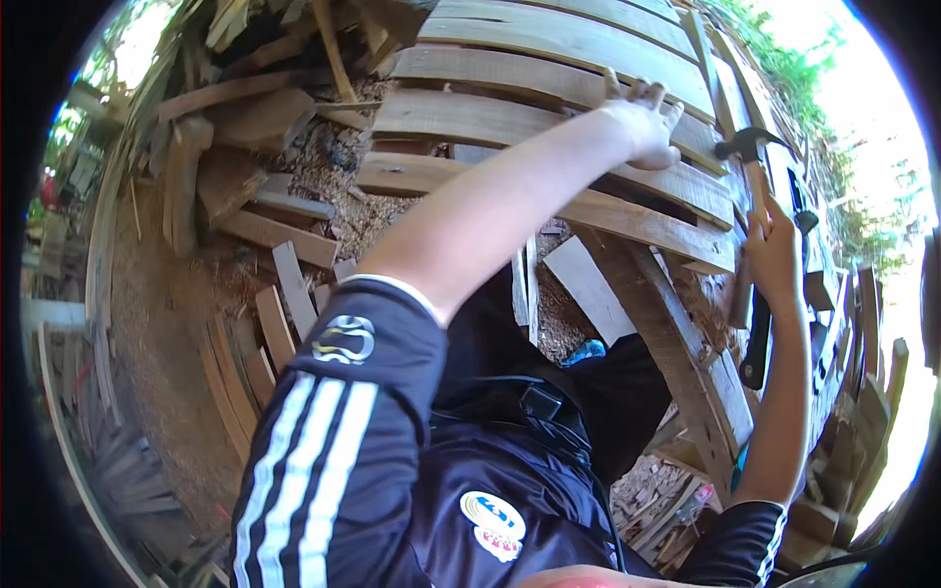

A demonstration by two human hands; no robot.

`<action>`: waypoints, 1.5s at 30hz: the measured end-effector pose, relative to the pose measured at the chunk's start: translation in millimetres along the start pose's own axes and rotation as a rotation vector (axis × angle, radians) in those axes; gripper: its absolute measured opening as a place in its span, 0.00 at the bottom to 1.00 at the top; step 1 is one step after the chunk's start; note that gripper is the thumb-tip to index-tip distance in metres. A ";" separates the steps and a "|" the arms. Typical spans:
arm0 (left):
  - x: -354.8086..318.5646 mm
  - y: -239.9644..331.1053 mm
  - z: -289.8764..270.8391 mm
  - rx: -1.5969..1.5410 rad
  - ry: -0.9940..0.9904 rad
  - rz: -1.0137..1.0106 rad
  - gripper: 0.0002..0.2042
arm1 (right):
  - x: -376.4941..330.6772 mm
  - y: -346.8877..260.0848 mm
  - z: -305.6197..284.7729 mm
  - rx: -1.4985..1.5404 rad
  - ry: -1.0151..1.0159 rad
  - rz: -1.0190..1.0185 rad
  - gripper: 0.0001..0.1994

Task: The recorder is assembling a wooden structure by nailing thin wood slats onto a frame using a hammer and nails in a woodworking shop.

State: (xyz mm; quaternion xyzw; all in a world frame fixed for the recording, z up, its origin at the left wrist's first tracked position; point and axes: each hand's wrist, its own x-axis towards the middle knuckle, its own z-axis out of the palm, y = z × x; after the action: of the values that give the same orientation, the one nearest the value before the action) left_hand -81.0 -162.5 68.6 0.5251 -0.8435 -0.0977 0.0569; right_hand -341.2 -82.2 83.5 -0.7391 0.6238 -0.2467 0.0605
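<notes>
A slatted wooden panel (480, 69), like a pallet, lies in front of me with gaps between its boards. Over its right part reaches my left hand (642, 127), fingers spread and nothing seen in them; whether the palm touches the boards is hard to tell. At the panel's right edge, my right hand (774, 250) is closed round the wooden handle of a claw hammer (753, 147). The hammer is raised, its dark metal head pointing away from me, close to the ends of the slats.
A thick wooden beam (676, 343) runs under the panel's near right side. On the right lies a black-handled tool (758, 338). Offcuts (294, 284) and rough wood chunks (255, 118) are heaped at left. Sawdust (348, 211) covers the ground.
</notes>
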 end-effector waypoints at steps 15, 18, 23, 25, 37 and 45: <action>-255.8 -160.9 41.9 -1.264 0.372 -0.613 0.39 | 16.7 -83.4 -15.9 0.128 -0.163 0.135 0.28; -256.0 -138.4 41.7 -1.347 0.335 -0.531 0.37 | 21.9 -159.6 -3.5 0.197 -0.191 0.053 0.26; -237.9 -81.2 62.4 -1.571 0.279 -0.410 0.31 | 40.7 -238.7 49.0 0.141 -0.317 -0.172 0.26; -234.4 -74.7 70.4 -1.644 0.327 -0.446 0.29 | 43.4 -248.9 69.7 0.130 -0.365 -0.205 0.27; -219.7 -73.9 91.1 -1.589 0.475 -0.382 0.29 | 42.7 -251.8 92.9 0.251 -0.510 0.032 0.32; -211.8 -145.6 89.1 -1.425 0.562 -0.495 0.26 | 32.3 -237.8 114.9 0.154 -0.438 -0.064 0.15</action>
State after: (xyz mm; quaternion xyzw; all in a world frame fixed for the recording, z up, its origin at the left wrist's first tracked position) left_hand 122.3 -25.7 -49.6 0.5390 -0.3917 -0.4863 0.5652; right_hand -75.3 -87.1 87.2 -0.7876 0.5515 -0.1288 0.2429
